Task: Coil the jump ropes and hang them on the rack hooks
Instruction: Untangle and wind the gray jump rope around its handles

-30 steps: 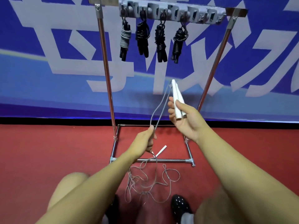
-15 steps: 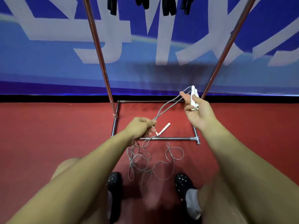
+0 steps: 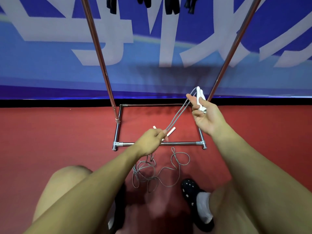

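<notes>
Two white handles of a grey jump rope sit together in the right hand, whose thumb and fingers curl round them, above the rack's back right corner. From the handles two strands of the rope run taut, down and left, to the left hand, which pinches both between thumb and fingers over the front bar of the rack base. Below that hand the rest of the rope lies in loose tangled loops on the red floor, just in front of the base. Two more small white handles lie on the floor inside the base, beside the left hand. Two metal uprights rise from the base. Black hanging ropes show at the top edge. A black shoe stands right of the loops
</notes>
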The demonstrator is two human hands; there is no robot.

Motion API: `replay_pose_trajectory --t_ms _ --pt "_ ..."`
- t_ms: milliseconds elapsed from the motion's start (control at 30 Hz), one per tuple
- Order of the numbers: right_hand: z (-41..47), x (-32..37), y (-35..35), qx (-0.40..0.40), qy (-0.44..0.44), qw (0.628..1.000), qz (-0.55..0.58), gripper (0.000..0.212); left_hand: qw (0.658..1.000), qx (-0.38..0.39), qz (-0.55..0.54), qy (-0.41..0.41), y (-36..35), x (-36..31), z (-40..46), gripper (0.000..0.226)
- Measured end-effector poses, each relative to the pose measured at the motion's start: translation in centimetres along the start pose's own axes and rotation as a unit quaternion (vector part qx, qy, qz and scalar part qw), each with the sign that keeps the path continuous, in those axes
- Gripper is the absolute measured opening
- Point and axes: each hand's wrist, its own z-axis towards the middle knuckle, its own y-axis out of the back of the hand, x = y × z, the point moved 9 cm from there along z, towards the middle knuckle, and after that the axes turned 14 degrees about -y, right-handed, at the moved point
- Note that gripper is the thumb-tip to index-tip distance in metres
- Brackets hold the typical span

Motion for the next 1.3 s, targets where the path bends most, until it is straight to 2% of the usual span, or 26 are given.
replay_pose_trajectory --t_ms 200,267,300,333,367,433,467,500,533,600,667,733,767,800,867,933,1000,1033,1067,1100,1200,1300 --pt "0.1 -0.3 0.5 -0.012 0.007 1.0 0.023 0.05 0.999 0.03 -0.005 -0.028 -0.1 -2.7 -0.7 0.048" --pt "0.0 -0.7 0.6 -0.055 0.008 0.996 -0.07 0.041 0.998 0.036 0.025 -0.038 0.0 -3.7 -0.8 0.049" --pt "0.0 -1.0 0.7 -0.087 0.011 0.983 -0.16 0.036 0.997 0.035 0.047 -0.041 0.3 -4.1 -0.9 0.05" --pt "-0.1 -1.1 0.7 -0.12 0.023 0.952 -0.281 0.031 0.996 0.033 0.075 -0.043 0.8 -4.5 -1.0 0.05" --pt "-0.2 -1.2 0.6 -0.148 0.043 0.891 -0.426 0.028 0.992 0.031 0.111 -0.047 1.4 -4.8 -1.1 0.051" --pt "0.0 -2.4 -0.2 -0.145 0.077 0.703 -0.691 0.017 0.976 0.039 0.206 -0.056 2.6 -5.4 -1.4 0.05" --pt "0.0 -3.7 -0.2 -0.126 0.066 0.611 -0.779 0.016 0.964 0.048 0.255 -0.062 3.1 -5.6 -1.6 0.048" --pt "0.2 -5.3 0.1 -0.1 0.041 0.534 -0.839 0.02 0.95 0.056 0.298 -0.071 3.5 -5.7 -1.8 0.043" --pt "0.1 -6.9 0.4 -0.071 0.015 0.474 -0.878 0.024 0.938 0.064 0.331 -0.08 3.8 -5.9 -2.0 0.036" --pt "-0.5 -10.4 0.5 -0.007 -0.029 0.392 -0.919 0.025 0.923 0.077 0.365 -0.096 4.3 -5.9 -2.3 0.024" --pt "-1.6 -13.4 0.4 0.052 -0.079 0.369 -0.925 0.024 0.924 0.114 0.35 -0.102 4.5 -5.7 -2.6 0.025" --pt "-3.0 -15.5 -0.1 0.105 -0.114 0.377 -0.913 0.027 0.946 0.147 0.274 -0.087 4.8 -5.1 -2.9 0.026" --pt "-3.8 -16.2 -0.6 0.124 -0.131 0.396 -0.9 0.029 0.961 0.15 0.222 -0.075 5.1 -4.6 -2.9 0.028" --pt "-4.6 -16.5 -1.2 0.14 -0.154 0.431 -0.878 0.032 0.973 0.149 0.167 -0.061 5.6 -4.1 -3.0 0.028" --pt "-6.4 -16.8 -2.8 0.181 -0.211 0.533 -0.799 0.032 0.984 0.153 0.077 -0.041 6.1 -3.0 -3.2 0.032" --pt "-7.7 -16.1 -5.1 0.22 -0.224 0.64 -0.701 0.029 0.987 0.156 -0.006 -0.039 6.3 -2.5 -3.4 0.036" --pt "-8.2 -14.2 -7.0 0.235 -0.19 0.75 -0.588 0.028 0.984 0.139 -0.096 -0.052 6.0 -3.2 -3.5 0.03" --pt "-8.0 -13.0 -7.5 0.233 -0.161 0.798 -0.531 0.031 0.982 0.119 -0.129 -0.073 5.8 -4.0 -3.3 0.019" --pt "-7.7 -11.9 -7.8 0.227 -0.131 0.838 -0.479 0.036 0.981 0.091 -0.145 -0.096 5.6 -4.9 -3.0 0.015" --pt "-7.3 -10.8 -8.0 0.216 -0.101 0.868 -0.435 0.041 0.98 0.057 -0.153 -0.113 5.4 -5.4 -2.5 0.02" --pt "-5.9 -8.5 -7.5 0.154 -0.031 0.92 -0.358 0.047 0.978 -0.082 -0.16 -0.109 5.6 -5.1 -1.3 0.032" --pt "-5.0 -7.8 -6.6 0.084 -0.002 0.931 -0.355 0.037 0.968 -0.188 -0.147 -0.077 5.9 -4.1 -1.5 0.028"
